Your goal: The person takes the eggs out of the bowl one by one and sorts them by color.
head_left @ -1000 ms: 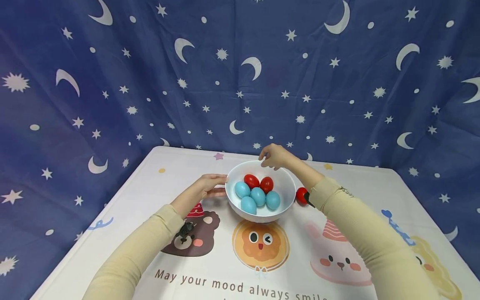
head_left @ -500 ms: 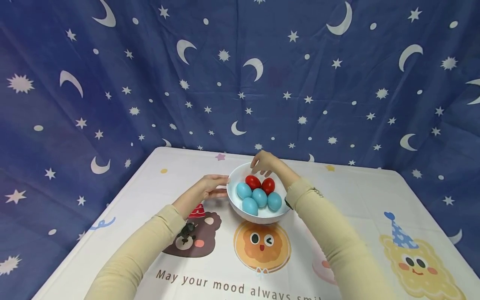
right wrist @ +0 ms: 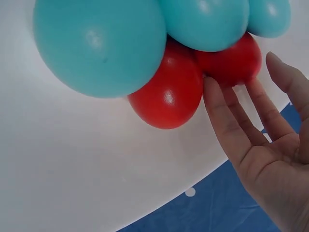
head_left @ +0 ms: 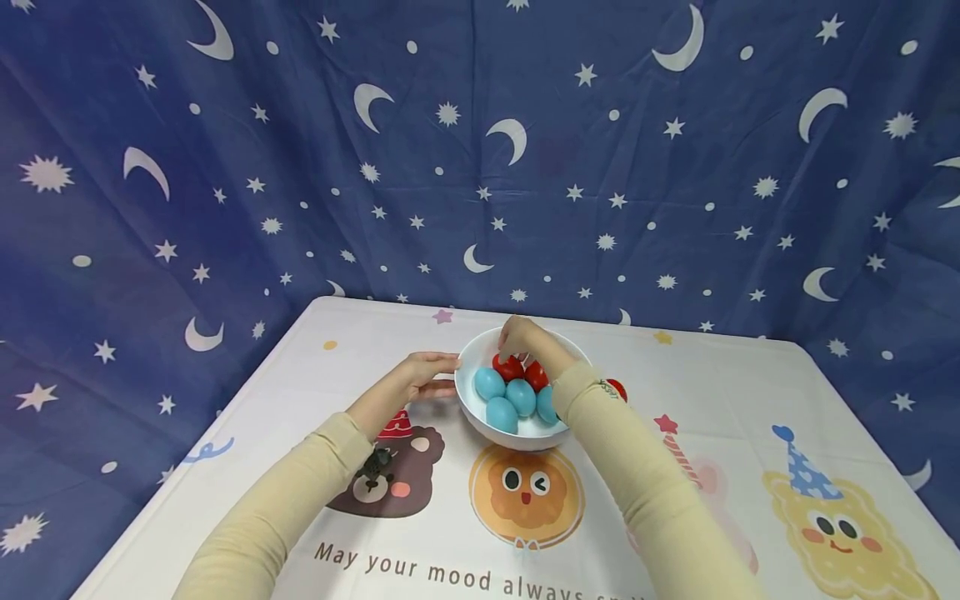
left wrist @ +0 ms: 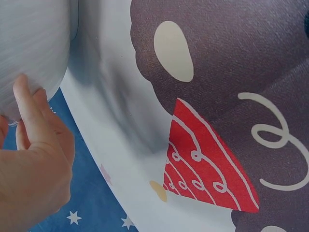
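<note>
Two hands at one white bowl [head_left: 525, 443] holding six eggs, four blue and two red. The right hand [head_left: 527, 337] reaches down inside the bowl, fingers extended and spread, with the thumb standing off to their left; it has hold of nothing, its fingertips merely touching one red egg [right wrist: 232, 64]. The second red egg [right wrist: 166, 99] lies just right of those fingertips, beside the first. The four blue eggs [head_left: 490, 383] form a cluster on the person's side of the fingertips, three in a row against the red pair and one nearer the person. A third red egg [head_left: 619, 388] rests outside the bowl, right of the right hand, partly hidden by the right sleeve [head_left: 637, 467]; seven eggs are visible in all. The left hand [head_left: 416, 374] lies against the bowl's outer left wall, its fingers nearly straight and parted, touching the bowl without closing round it. Bare bowl floor and wall show left and right of the right hand, whose wrist crosses above the rim. Beyond the bowl only a narrow strip of tabletop [head_left: 382, 329] separates it from the far edge and the blue curtain [head_left: 570, 150]; wider open surface extends left of the left hand, and on the person's side a printed orange face [head_left: 527, 508] lies just below the bowl.
</note>
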